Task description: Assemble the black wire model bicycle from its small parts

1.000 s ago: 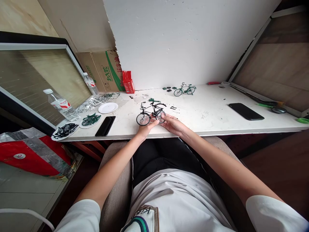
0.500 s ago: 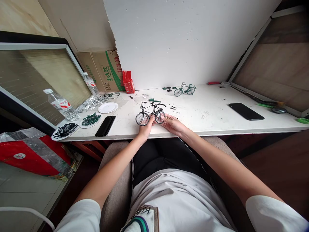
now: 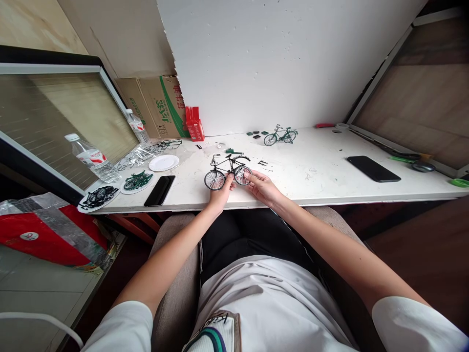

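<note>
A black model bicycle (image 3: 222, 168) is held upright over the front of the white table (image 3: 308, 181), its handlebar to the left. My left hand (image 3: 222, 193) is closed on the lower middle of its frame, by the pedals. Its rear wheel (image 3: 242, 175) is pinched at the right edge by my right hand (image 3: 264, 187). Some fingers of both hands are hidden behind the bicycle. Behind it lie a green part (image 3: 230, 151) and small black parts (image 3: 262, 163).
A green model bicycle (image 3: 280, 135) stands at the back. To the left are plates of black parts (image 3: 98, 196) and green parts (image 3: 137, 180), a white plate (image 3: 163, 163), a phone (image 3: 159, 190) and a water bottle (image 3: 93, 159). Another phone (image 3: 373, 168) lies right.
The model bicycle has shifted very slightly left in the view, both hands still on it. My right fingers sit a little differently at the rear wheel's edge.
</note>
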Action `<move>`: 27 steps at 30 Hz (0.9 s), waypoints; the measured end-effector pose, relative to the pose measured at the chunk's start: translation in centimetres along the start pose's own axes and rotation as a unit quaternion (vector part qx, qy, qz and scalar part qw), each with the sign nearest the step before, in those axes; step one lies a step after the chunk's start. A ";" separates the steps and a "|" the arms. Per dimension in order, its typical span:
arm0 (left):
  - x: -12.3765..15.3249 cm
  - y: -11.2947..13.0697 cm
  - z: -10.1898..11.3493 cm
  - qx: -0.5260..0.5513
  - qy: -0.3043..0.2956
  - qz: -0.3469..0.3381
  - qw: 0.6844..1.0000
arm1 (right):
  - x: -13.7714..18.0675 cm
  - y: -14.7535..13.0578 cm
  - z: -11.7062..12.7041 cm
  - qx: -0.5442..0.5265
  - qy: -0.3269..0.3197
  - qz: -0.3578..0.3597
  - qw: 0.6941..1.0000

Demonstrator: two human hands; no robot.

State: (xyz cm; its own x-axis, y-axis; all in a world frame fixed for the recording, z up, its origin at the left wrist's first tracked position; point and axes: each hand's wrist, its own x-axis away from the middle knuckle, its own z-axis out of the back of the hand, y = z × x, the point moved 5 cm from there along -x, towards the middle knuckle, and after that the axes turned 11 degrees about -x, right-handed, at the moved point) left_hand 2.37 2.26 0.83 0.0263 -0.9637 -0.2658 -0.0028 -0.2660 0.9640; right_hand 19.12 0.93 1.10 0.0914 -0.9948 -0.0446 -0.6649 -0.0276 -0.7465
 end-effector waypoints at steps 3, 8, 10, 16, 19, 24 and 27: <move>0.0 -0.1 0.0 -0.002 -0.004 0.003 1.000 | 0.0 0.0 -0.1 0.010 -0.005 0.005 1.000; 0.1 -0.1 0.0 0.001 -0.006 0.001 1.000 | -0.3 0.2 0.3 0.001 -0.003 -0.007 1.000; 0.1 -0.1 -0.1 0.000 -0.009 -0.001 1.000 | -0.4 0.3 0.4 -0.003 -0.002 -0.010 1.000; 0.2 0.0 -0.2 -0.016 -0.027 -0.016 0.999 | -0.4 0.2 0.6 -0.013 0.010 0.006 1.000; 0.2 -0.1 -0.2 -0.026 -0.031 -0.016 0.999 | -0.4 0.2 0.6 -0.014 0.016 0.010 1.000; 0.0 -0.3 -0.1 -0.021 -0.032 -0.014 0.999 | -0.5 0.2 0.7 -0.004 0.004 0.017 1.000; -0.2 -0.4 -0.1 -0.013 -0.033 -0.016 0.999 | -0.6 0.3 0.8 0.003 0.011 0.014 1.000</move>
State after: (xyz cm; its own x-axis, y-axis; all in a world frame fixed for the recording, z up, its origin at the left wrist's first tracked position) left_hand 2.43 2.51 0.53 -0.0397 -0.9544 -0.2957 0.0232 -0.2968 0.9547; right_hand 19.41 1.55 0.38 0.0564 -0.9971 -0.0504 -0.6623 0.0004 -0.7492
